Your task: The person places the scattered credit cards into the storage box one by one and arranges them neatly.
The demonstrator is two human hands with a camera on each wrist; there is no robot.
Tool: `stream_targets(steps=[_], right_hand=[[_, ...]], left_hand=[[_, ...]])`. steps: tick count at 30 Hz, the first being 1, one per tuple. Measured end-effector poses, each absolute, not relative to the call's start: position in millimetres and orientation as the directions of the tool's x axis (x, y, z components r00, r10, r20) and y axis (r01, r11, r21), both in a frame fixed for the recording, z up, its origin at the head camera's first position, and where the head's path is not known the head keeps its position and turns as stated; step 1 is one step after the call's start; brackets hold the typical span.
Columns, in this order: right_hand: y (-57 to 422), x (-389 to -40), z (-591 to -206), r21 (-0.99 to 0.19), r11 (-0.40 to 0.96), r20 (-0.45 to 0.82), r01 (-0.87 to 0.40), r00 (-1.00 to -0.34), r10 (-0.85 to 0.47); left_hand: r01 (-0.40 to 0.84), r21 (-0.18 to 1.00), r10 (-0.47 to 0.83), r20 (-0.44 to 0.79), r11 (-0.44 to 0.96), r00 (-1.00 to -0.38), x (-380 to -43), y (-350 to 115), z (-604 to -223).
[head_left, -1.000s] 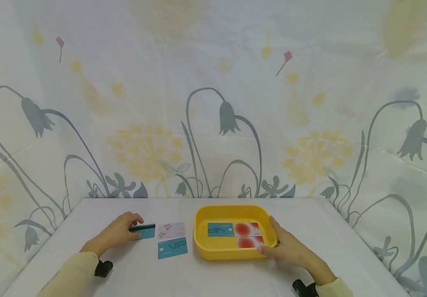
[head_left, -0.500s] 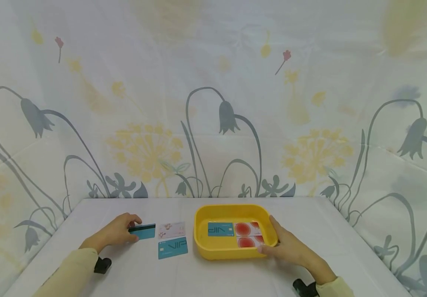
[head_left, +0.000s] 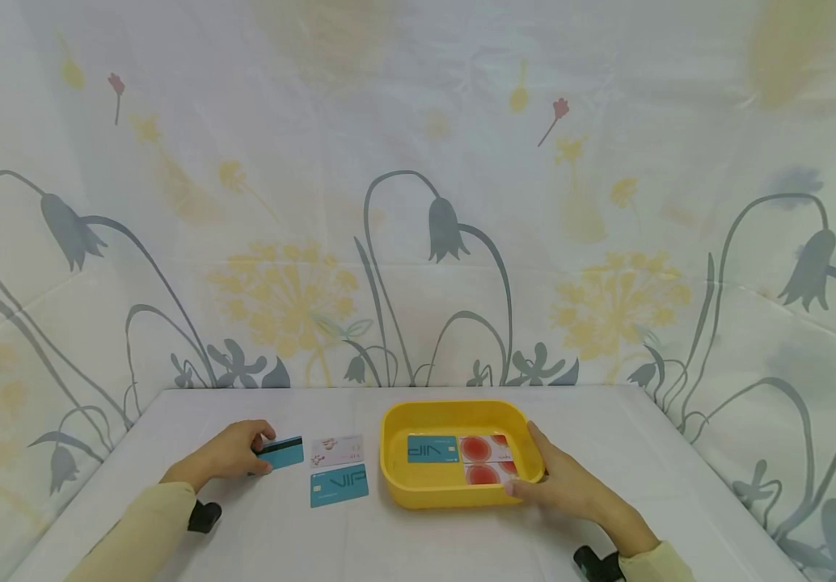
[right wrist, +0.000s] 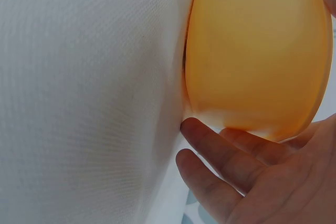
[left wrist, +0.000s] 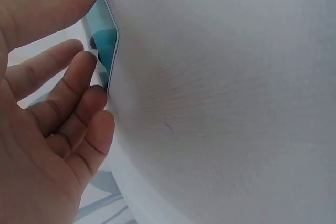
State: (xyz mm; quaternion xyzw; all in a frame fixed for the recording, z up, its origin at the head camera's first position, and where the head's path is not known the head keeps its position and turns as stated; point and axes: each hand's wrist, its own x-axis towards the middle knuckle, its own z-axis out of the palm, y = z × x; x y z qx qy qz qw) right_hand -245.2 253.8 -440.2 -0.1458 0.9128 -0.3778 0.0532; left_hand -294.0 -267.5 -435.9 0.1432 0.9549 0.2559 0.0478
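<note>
A: Grip status?
B: Left hand [head_left: 225, 453] pinches the striped blue card [head_left: 285, 454] at its left end. Thumb [left wrist: 58, 9] on the near edge, fingertips at the far edge. In the left wrist view the remaining fingers curl loosely, tips close to the card.
A: Card vs. grip?
B: Sticks out to the right of the fingers, dark stripe along its far side, right end angled slightly away from the person. Can't tell if it's flat on the table or slightly raised.
A: Next to it?
B: Pale flowered card [head_left: 336, 451] just beside its right end. Blue VIP card [head_left: 339, 486] lies nearer the person, below the flowered one.
A: Right hand [head_left: 567, 481]?
B: Holds the right end of the yellow tray [head_left: 454, 499]: thumb at the near rim, fingers along the outer wall.
A: Tray contents?
B: Second VIP card [head_left: 432, 449] on the left, two red-and-white cards [head_left: 486, 449] on the right, one nearer than the other.
A: Surroundings?
B: White-covered table [head_left: 418, 550], flower-print backdrop [head_left: 418, 121] behind. Pale sleeves [head_left: 149, 525], black wrist units [head_left: 204, 517].
</note>
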Motion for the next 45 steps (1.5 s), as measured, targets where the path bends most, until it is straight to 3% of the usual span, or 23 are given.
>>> stream_targets(steps=[30,45], right_hand=[[252.8,-244.1,-438.5,-0.704,0.667,0.027,-0.245,-0.947,-0.319],[253.4,-244.9,-439.9,-0.707,0.669,0.017,-0.229,-0.951,-0.308]], left_hand=[[0.196,0.487,0.261,-0.07,0.851,-0.963,-295.1,-267.0,-429.6],[0.203,0.44,0.218,0.017,0.875,-0.976,-287.6,-269.0,-433.2]])
